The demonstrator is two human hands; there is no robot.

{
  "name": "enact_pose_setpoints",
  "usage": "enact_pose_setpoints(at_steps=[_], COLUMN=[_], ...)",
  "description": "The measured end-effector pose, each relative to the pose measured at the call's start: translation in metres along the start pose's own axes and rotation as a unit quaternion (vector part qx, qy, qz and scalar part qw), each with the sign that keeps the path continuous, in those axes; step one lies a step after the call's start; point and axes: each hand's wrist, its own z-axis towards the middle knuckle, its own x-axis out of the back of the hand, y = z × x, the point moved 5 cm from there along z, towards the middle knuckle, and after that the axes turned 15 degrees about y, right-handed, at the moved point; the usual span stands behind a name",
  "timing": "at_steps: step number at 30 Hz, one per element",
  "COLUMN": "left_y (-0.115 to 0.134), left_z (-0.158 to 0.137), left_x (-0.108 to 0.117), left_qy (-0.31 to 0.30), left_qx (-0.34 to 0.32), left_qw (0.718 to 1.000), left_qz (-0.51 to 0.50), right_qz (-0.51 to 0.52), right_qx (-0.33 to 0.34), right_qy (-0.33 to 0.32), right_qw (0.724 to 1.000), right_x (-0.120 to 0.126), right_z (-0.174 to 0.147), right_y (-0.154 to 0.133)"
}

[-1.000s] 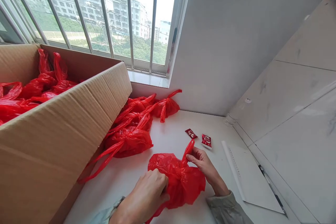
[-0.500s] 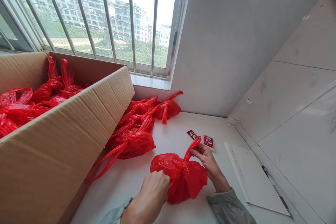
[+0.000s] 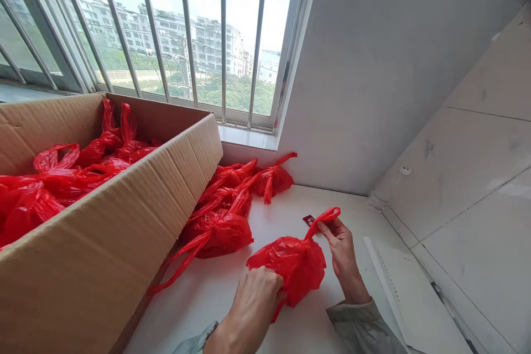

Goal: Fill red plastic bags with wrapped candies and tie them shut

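A red plastic bag [image 3: 299,271], filled and gathered at a knot near its top, rests on the white tabletop [image 3: 207,298] in front of me. My right hand [image 3: 341,246] pinches one of its twisted handles between thumb and fingers, drawing it up to the right. On the near left side, my left hand [image 3: 258,296] is curled closed against the bag; its fingertips and the part they grip are mostly hidden. A small dark red packet [image 3: 308,220] lies just behind the stretched handle.
At left stands a large cardboard box [image 3: 136,210] holding several red bags [image 3: 102,149]. More tied red bags [image 3: 224,232] lie between box and wall. A notebook [image 3: 409,293], a pen [image 3: 454,315] and a clear bottle [image 3: 388,188] are along the right wall, below a barred window [image 3: 199,55].
My right hand has drawn the handle farther right, and the bag's body has tilted and narrowed. Its second small packet is now hidden behind that hand. The camera view has shifted slightly.
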Motion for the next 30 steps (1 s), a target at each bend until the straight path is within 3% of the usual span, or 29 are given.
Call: enact_pose_setpoints(at_steps=[7,13,19,22,25,28,30], left_y=[-0.003,-0.020,-0.018,-0.018,-0.019,-0.021,-0.021], left_z=[0.019,0.031,0.033,0.033,0.035,0.037,0.039], left_x=[0.034,0.060,0.065,0.055,0.046,0.040,0.039], left_qy=[0.115,0.257,0.296,0.283,0.261,0.234,0.210], left_qx=[0.029,0.017,-0.060,-0.084,-0.085,-0.084,-0.082], left_qw=[0.991,0.961,0.949,0.953,0.958,0.965,0.970], left_qz=[-0.067,-0.101,-0.087,-0.075,-0.083,-0.090,-0.092], right_qz=[0.043,0.047,-0.061,-0.156,-0.250,-0.327,-0.369], right_qx=[0.019,0.065,0.113,0.144,0.169,0.172,0.166], right_qy=[0.008,0.035,0.002,-0.011,0.015,0.032,0.021], right_qw=[0.999,0.996,0.992,0.977,0.953,0.929,0.914], right_x=[-0.037,-0.092,-0.148,-0.146,-0.123,-0.102,-0.101], right_z=[0.029,0.069,0.098,0.100,0.095,0.079,0.064], right_y=[-0.014,-0.016,0.000,0.011,0.020,0.030,0.041])
